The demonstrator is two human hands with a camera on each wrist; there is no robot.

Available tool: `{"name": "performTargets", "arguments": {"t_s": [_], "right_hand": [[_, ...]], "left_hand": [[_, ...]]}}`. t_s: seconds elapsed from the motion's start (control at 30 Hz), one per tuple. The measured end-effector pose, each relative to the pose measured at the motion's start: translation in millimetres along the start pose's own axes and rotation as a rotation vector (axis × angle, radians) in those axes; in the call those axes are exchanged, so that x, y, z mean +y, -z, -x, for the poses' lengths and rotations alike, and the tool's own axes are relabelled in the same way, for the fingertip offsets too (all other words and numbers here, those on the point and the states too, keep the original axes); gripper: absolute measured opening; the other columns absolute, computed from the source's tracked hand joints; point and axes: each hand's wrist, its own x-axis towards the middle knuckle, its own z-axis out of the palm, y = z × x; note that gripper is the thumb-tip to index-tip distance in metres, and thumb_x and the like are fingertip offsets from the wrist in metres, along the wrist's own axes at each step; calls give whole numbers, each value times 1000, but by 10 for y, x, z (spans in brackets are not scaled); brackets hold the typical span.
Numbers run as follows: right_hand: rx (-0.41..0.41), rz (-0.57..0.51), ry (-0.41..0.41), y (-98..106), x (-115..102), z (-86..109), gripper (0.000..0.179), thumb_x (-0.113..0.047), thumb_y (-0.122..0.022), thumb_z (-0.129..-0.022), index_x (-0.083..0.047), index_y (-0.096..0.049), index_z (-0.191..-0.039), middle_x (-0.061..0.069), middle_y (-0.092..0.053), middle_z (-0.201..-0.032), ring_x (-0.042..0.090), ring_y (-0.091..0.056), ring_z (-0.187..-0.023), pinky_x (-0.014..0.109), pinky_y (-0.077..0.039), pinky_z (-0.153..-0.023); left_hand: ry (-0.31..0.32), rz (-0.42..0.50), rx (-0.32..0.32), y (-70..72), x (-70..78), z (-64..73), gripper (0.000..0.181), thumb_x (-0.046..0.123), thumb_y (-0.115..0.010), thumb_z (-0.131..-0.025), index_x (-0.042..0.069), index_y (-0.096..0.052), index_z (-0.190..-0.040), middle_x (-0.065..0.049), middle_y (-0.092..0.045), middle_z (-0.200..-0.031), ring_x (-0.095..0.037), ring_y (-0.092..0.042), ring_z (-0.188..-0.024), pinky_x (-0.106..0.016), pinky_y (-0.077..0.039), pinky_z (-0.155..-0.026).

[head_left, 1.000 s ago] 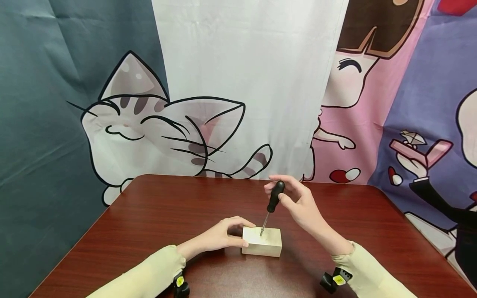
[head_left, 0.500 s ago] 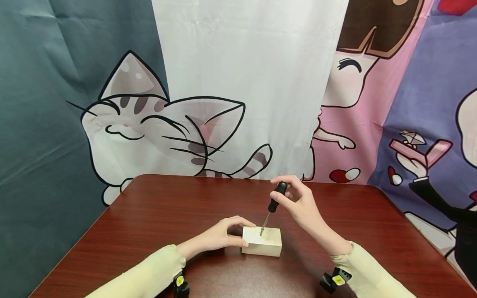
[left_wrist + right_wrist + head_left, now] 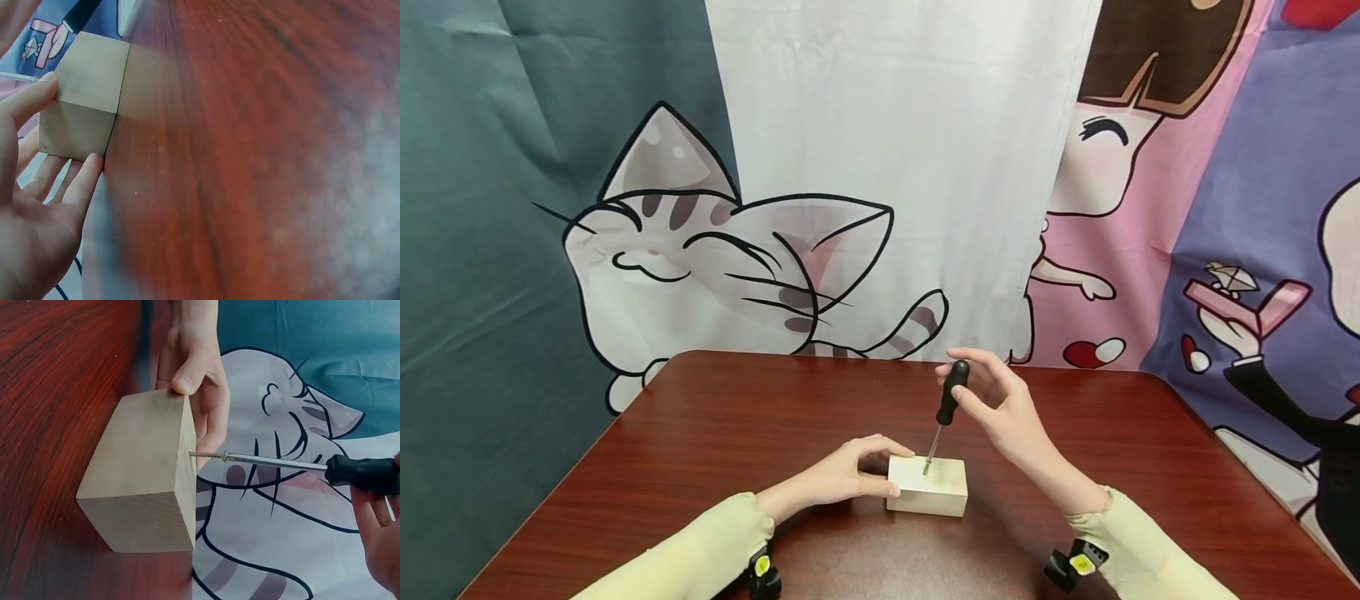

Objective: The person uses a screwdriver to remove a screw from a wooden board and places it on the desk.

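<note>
A pale wooden block (image 3: 927, 497) lies on the table, its left end held between the thumb and fingers of my left hand (image 3: 844, 472). From its top face stands a screw (image 3: 207, 455), only partly sunk in the wood, with a long bare threaded length showing. The tip of a black-handled screwdriver (image 3: 951, 397) meets the screw's head, and the shaft leans slightly to the right in the head view. My right hand (image 3: 1003, 408) pinches the handle between thumb and fingers. In the left wrist view, the block (image 3: 84, 84) hides most of the screwdriver.
The reddish-brown wooden table (image 3: 737, 417) extends around the block on all sides. Behind it hangs a cloth backdrop (image 3: 880, 108) with cartoon figures. Black wrist cameras (image 3: 1063, 570) sit by both sleeves.
My right thumb slid left across the screwdriver handle, then came back right. The handle's top shifted slightly right, then left. Block and left hand have stayed put.
</note>
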Motion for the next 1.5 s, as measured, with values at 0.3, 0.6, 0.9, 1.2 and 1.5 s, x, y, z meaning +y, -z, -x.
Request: {"name": "performTargets", "arguments": {"t_s": [0.3,0.6,0.9,1.2,1.5], "right_hand": [[68,59,14,-52,10,-11,28,-2,-66,-92,-8,-60,-119,-5,-69,-99,13,-68,-81,23,-53,-74],[47,35,-26,-49,-25,-23,30,-4,-69,-90,-3,-60,-119,3,-63,-89,13,-66,-68,25,-55,-69],[-25,53,25,-40,-51,-20,46,-1,-60,-96,-10,-53,-141,-6,-70,-114,9,-69,-105,22,-53,-91],[94,136,-11,-93,-21,8,33,-6,-69,-91,-14,-62,-123,-8,-60,-105,8,-61,-85,20,-49,-74],[103,106,-52,-112,-55,19,38,-6,-72,-89,-13,-62,-125,3,-53,-107,12,-66,-77,23,-53,-67]], "left_hand": [[20,-6,-5,9,3,-2,44,27,-76,-88,25,-61,-130,1,-65,-124,-6,-64,-107,-27,-49,-98],[36,0,-2,-1,18,-5,45,27,-76,-87,29,-61,-130,8,-64,-123,-4,-63,-107,-25,-49,-98],[14,-9,-4,5,11,-3,45,27,-76,-87,26,-61,-130,3,-64,-124,-4,-63,-105,-26,-49,-97],[14,-15,8,-7,-3,-11,45,28,-77,-87,26,-62,-129,2,-65,-123,-4,-63,-105,-26,-49,-96],[16,-18,5,4,11,-6,45,29,-77,-86,26,-62,-129,3,-66,-123,-3,-63,-105,-26,-49,-96]]}}
